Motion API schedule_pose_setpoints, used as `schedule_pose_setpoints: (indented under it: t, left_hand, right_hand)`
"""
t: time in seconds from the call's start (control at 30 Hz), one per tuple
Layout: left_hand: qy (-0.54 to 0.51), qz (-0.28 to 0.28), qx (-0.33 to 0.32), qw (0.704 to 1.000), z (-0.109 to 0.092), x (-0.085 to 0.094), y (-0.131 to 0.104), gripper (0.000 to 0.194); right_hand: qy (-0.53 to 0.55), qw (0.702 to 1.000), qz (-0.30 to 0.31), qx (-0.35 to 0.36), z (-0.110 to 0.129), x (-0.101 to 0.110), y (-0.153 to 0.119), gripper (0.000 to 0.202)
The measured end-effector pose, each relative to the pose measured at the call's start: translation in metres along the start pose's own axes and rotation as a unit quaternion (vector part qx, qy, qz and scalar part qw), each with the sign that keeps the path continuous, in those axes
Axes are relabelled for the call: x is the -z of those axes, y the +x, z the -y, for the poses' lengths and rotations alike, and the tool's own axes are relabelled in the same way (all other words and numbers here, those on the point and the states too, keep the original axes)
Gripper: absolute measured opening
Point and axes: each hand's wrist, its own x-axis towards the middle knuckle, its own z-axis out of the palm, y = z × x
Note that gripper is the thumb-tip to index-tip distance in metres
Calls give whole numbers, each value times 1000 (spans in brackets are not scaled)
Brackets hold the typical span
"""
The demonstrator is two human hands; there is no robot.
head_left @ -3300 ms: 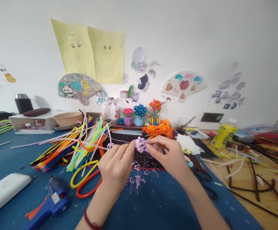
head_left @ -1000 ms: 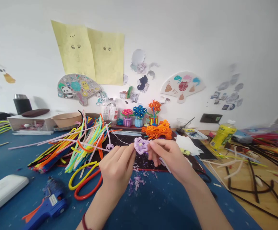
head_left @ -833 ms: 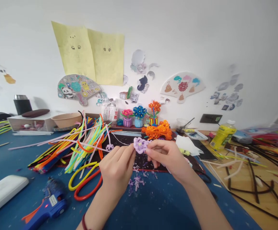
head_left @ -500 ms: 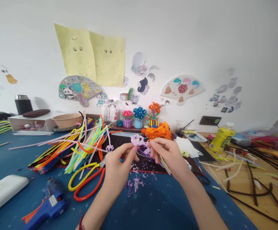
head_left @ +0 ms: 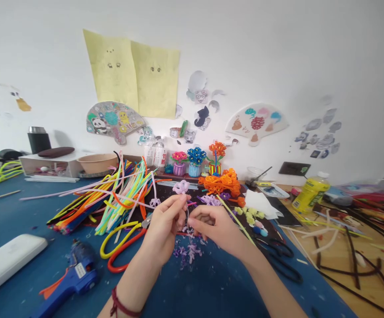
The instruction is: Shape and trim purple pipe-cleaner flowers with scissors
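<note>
My left hand (head_left: 170, 221) pinches a light purple pipe-cleaner flower (head_left: 180, 187), whose looped petals stand above the fingertips. A thin pale stem (head_left: 188, 215) runs down from it. My right hand (head_left: 211, 223) is closed, with thumb and fingers curled at the lower part of this stem. Its fingertips partly hide the stem's end. A second light purple flower (head_left: 155, 202) on a stem lies left of my hands. More purple loops (head_left: 211, 200) lie behind my right hand, and purple fuzz scraps (head_left: 190, 252) lie below my hands.
Left are a bundle of coloured pipe cleaners (head_left: 122, 198), red-and-yellow-handled scissors (head_left: 122, 256) and a blue glue gun (head_left: 74, 278). Black scissors (head_left: 283, 260) lie right. Behind stand small potted flowers (head_left: 195, 163), an orange pile (head_left: 223, 182) and a yellow bottle (head_left: 311, 192).
The flower has turned more upright in my left hand. My right hand has moved lower and left, from beside the flower to its stem. The view has shifted slightly left.
</note>
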Motion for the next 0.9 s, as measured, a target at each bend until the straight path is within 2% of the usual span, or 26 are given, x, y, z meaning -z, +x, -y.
schedule_pose_setpoints:
  t: [0.07,0.23,0.43,0.53,0.7,0.83,0.9]
  left_hand:
    - [-15,2,4,1000,0,0,0,26]
    - [-17,-10,8,1000,1,1,1,29]
    - [44,-81,-94,991,1,1,2,29]
    - [84,-108,-150,979,0,2,2,26]
    - [159,-136,-235,949,-1,6,1,19]
    - [160,-149,-253,942,-2,5,-1,19]
    - [134,-150,-241,950,-3,4,-1,21]
  right_hand:
    - [10,1000,-2,-7,-2,-2,1,26]
    - [14,999,38,-3,1,-3,0,29]
    - [38,997,45,-50,8,0,-3,32]
    - [41,996,56,-50,8,2,-3,32]
    - [61,997,37,-36,5,10,-4,35]
    - [38,998,40,-42,4,16,-4,40]
    - [9,999,12,-48,4,16,-3,45]
